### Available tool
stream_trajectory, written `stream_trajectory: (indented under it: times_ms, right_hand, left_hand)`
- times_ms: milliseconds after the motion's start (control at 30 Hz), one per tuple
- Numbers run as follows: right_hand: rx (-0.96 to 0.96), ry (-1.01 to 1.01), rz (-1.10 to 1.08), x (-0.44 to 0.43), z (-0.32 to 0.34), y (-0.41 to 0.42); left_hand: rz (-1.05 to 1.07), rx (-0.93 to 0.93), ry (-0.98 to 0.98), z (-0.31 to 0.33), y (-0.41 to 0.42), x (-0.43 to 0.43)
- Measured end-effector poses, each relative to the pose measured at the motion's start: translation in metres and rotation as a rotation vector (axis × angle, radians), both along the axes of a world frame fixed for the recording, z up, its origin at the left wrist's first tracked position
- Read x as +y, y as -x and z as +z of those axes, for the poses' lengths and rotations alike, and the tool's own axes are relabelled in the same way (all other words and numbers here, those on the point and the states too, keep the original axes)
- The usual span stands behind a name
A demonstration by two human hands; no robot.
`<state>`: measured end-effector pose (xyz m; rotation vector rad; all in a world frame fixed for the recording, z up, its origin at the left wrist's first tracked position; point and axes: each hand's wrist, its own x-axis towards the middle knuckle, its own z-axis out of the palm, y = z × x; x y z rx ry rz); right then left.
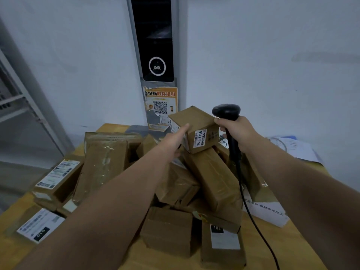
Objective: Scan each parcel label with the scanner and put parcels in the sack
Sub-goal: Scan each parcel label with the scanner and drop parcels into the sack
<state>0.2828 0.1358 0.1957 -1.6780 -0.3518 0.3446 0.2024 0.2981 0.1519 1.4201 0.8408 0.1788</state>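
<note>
**Tabletop** (11, 230), wooden, set against the wall.

- Left edge: two flat parcels (58, 174), white labels up. Beside them stands a tall taped parcel (105, 160).
- Centre: heap of a dozen or so brown parcels lying at odd angles. Two more sit at the front edge.
- Left hand (175, 139): grips a small box (194, 123) raised above the heap, thumb on top. The other fingers are hidden beneath it.
- Box label (201, 138): on the near side, facing the camera.
- Scanner (226, 111): black, its head just beside the box's upper right corner. Whether it aims at the label cannot be told.
- Right hand (239, 131): fingers wrapped tight round the scanner handle. The cable (251, 211) trails toward the front edge.
- Right edge: loose papers (296, 147).
- Sack: not in view.

**Progress, as judged:** the scan of this one box is in hand. The heap looks large and unsorted, so most of the task is probably left. With no sack visible, the number of parcels already bagged cannot be told.
</note>
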Motion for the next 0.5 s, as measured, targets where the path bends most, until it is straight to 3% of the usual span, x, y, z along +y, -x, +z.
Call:
stream_trajectory:
  times_ms: [333, 500]
  right_hand:
    - [0.089, -0.031, 0.008, -0.007, -0.015, 0.000]
    - [0.051, -0.055, -0.001, -0.011, -0.018, 0.009]
  left_hand:
    - [-0.012, -0.124, 0.169, -0.003, 0.003, -0.018]
    - [0.005, -0.192, 0.149, 0.006, 0.010, -0.025]
